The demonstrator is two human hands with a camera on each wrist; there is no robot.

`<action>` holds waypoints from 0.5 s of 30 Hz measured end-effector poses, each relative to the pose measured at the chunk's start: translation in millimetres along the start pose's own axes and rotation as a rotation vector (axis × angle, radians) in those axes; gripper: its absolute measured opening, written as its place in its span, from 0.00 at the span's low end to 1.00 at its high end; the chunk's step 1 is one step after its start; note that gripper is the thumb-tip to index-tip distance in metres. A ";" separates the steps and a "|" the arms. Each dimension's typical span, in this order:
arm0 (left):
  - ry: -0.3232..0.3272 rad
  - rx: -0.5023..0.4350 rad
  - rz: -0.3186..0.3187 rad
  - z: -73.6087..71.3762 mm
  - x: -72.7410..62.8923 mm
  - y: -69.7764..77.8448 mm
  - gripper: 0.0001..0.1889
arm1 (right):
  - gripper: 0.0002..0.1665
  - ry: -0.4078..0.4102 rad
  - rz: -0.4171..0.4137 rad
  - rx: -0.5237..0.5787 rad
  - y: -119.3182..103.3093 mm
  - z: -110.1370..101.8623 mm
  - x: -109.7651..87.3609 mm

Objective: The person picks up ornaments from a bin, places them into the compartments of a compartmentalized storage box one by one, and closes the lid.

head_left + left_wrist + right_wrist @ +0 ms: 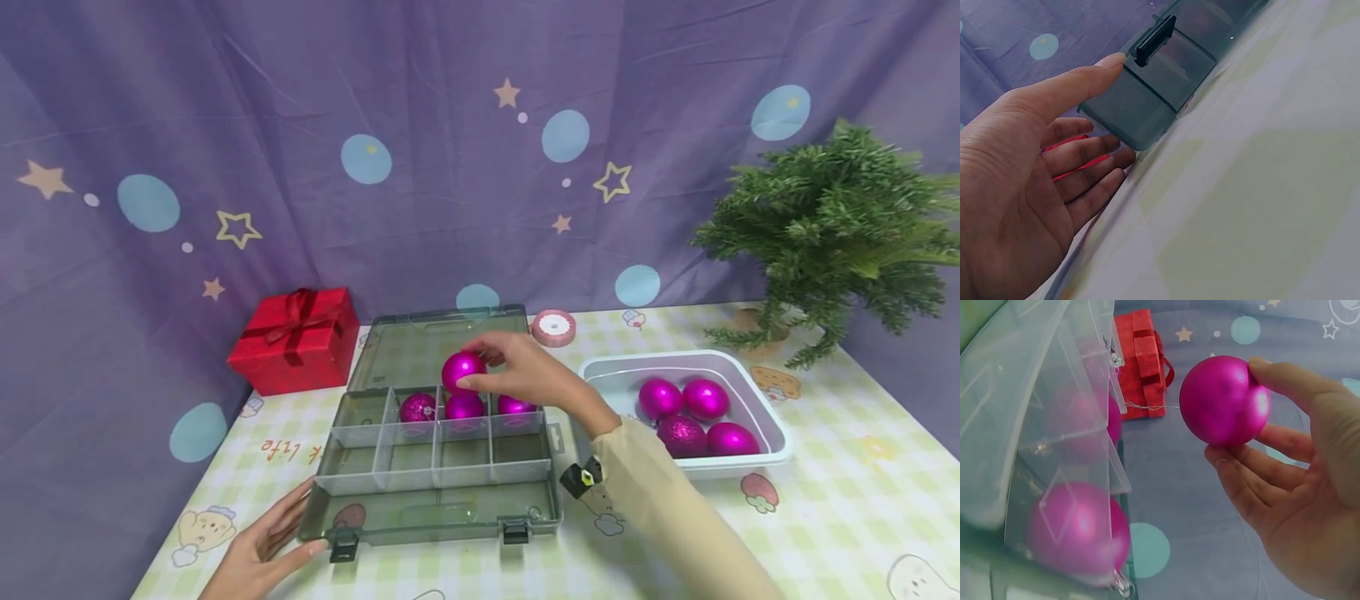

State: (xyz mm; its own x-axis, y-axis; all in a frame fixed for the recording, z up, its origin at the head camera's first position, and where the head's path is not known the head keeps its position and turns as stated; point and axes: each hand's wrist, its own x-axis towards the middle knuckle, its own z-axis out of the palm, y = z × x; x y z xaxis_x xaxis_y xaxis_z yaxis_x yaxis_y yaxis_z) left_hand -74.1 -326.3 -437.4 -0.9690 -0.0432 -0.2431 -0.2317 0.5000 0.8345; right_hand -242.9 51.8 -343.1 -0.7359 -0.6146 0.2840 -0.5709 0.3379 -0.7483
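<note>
My right hand (517, 367) pinches a shiny magenta Christmas bauble (462, 372) between thumb and fingers, above the back row of a clear grey-green compartment box (442, 533). In the right wrist view, a thin thread runs from the held bauble (1222, 400). Under it, a smooth magenta bauble (464, 407) sits in a back-row compartment. A glittery bauble (416, 408) lies in the compartment to its left, and another smooth bauble (516, 403) in the one to its right. My left hand (262, 546) rests at the box's front left corner, fingers extended and thumb by the front edge.
A white tub (783, 442) right of the box holds several magenta baubles (707, 399). Behind it stands a small artificial Christmas tree (840, 217). A red gift box (300, 350) is at the back left. The box's lid (405, 346) lies open towards a pink ribbon roll (554, 327).
</note>
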 end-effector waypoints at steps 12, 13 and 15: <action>0.004 -0.001 -0.010 0.6 1.9 -1.4 0.45 | 0.26 -0.003 -0.036 -0.022 1.3 25.7 21.7; 0.004 0.001 -0.011 0.6 2.1 -1.4 0.45 | 0.26 -0.006 -0.032 -0.024 1.4 27.7 23.1; 0.004 0.002 -0.012 0.7 2.4 -1.4 0.46 | 0.26 -0.012 -0.028 -0.025 2.1 31.9 26.0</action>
State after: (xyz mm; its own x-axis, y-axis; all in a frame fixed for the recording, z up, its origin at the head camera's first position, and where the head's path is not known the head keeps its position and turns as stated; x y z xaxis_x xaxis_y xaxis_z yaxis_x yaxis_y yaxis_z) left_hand -76.0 -326.5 -439.5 -0.9666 -0.0525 -0.2507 -0.2426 0.5013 0.8306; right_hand -251.6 13.8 -356.4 -0.7149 -0.6327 0.2976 -0.6004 0.3374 -0.7250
